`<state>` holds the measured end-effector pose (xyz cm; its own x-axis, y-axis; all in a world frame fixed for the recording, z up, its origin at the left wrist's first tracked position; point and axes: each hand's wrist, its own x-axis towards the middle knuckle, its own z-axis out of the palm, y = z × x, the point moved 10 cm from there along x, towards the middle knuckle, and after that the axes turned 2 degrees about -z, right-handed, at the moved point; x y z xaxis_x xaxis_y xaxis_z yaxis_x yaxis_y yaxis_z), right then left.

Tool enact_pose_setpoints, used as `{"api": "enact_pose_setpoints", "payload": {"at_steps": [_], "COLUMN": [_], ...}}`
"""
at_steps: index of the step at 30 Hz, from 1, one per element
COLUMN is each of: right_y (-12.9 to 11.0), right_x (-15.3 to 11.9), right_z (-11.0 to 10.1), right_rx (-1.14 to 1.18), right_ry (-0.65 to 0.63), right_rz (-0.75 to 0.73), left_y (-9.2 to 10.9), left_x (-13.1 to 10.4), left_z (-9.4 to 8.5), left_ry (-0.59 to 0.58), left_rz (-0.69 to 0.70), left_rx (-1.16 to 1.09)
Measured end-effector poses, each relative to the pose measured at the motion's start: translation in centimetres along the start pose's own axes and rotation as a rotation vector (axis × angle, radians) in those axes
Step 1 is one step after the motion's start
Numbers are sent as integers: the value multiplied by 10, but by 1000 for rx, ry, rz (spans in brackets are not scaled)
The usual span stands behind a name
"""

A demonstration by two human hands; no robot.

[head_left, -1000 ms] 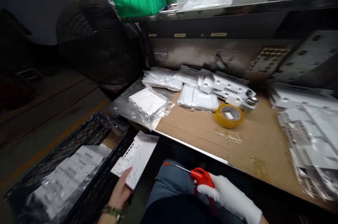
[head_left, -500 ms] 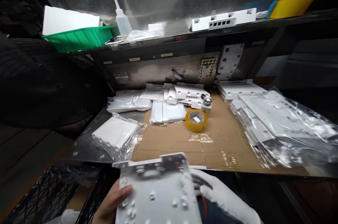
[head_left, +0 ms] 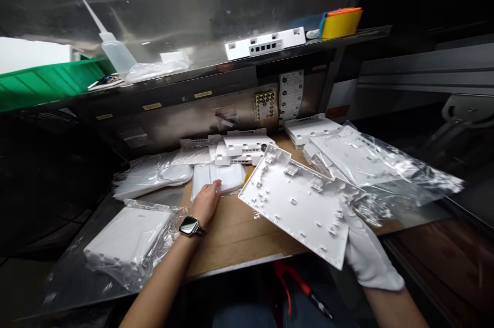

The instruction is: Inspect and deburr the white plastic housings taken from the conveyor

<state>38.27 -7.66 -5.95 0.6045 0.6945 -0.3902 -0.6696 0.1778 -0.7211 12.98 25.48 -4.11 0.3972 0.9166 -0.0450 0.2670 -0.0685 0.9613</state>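
Observation:
My right hand (head_left: 365, 251), in a white glove, grips the right edge of a white plastic housing panel (head_left: 304, 214). The panel is tilted above the front of the table, its clips and posts facing me. On my bare left wrist sits a watch. My left hand (head_left: 207, 203) rests at the front of a stack of clear plastic bags (head_left: 231, 176), its fingers bent together on the bags; the fingertips are partly hidden. A yellow tape roll (head_left: 247, 177) is mostly covered by the panel.
Bagged white housings lie at left (head_left: 125, 235) and right (head_left: 357, 158). More white housings (head_left: 243, 143) stand at the back. Above runs a shelf with a green bin (head_left: 50, 78), a spout bottle (head_left: 118, 55) and a white housing part (head_left: 266, 44). Red-handled pliers (head_left: 303, 284) lie over my lap.
My left hand has let go of the panel and reached forward to the plastic bags. My right hand has carried the panel up and to the right, turning it. The view has swung right.

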Motion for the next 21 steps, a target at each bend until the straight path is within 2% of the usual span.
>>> {"api": "enact_pose_setpoints", "payload": {"at_steps": [4,10,16,21], "right_y": [-10,-9,-12,3], "right_x": [-2,-4,-3,2], "right_z": [5,-6,-5,-3], "right_rx": [36,93,-1,-79], "right_ry": [-40,127,67,96], "right_rz": [-10,-3,-88,-115], "left_y": [4,11,9,17], "left_x": [12,38,64,68], "left_z": [-3,-23,-21,-16], "left_ry": [25,10,-146,-126], "left_rz": [57,51,-20,68], "left_rx": [194,369,247,179]}}
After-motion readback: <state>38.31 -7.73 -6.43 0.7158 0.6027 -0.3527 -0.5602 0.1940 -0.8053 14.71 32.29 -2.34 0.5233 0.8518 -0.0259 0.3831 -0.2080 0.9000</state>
